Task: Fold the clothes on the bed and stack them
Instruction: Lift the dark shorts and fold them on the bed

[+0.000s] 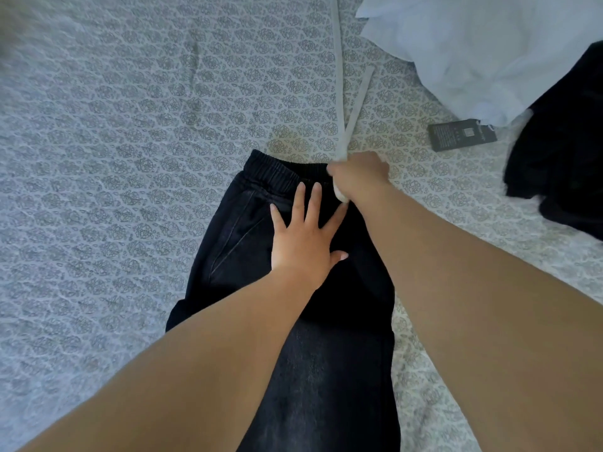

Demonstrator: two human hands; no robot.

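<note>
Centrally, a pair of dark trousers (293, 288) lies flat on the bed (114, 158), its elastic waistband pointing away from the person and its legs running down toward the bottom edge of the view. A slanted side pocket shows on the left part of the fabric, just below the waistband.

The left hand (303, 236) rests palm down on the trousers a little under the waistband, fingers straight and spread, pressing the cloth; its grip is open and holds nothing. The right hand (359, 174) is at the right end of the waistband, its fingers curled into a closed grip around a pale drawstring (339, 76). Two flat strands of that drawstring run up from the fist across the patterned bed cover toward the top edge, one nearly straight, the other leaning to the right. A small pale bit of it also shows below the fist.

Farther out, to the upper right, a rumpled white garment (456, 44) lies on the bed. A dark tag (463, 134) with small print lies just beside its lower edge. Another dark garment (561, 151) lies bunched at the right edge, partly overlapping the white one.
</note>
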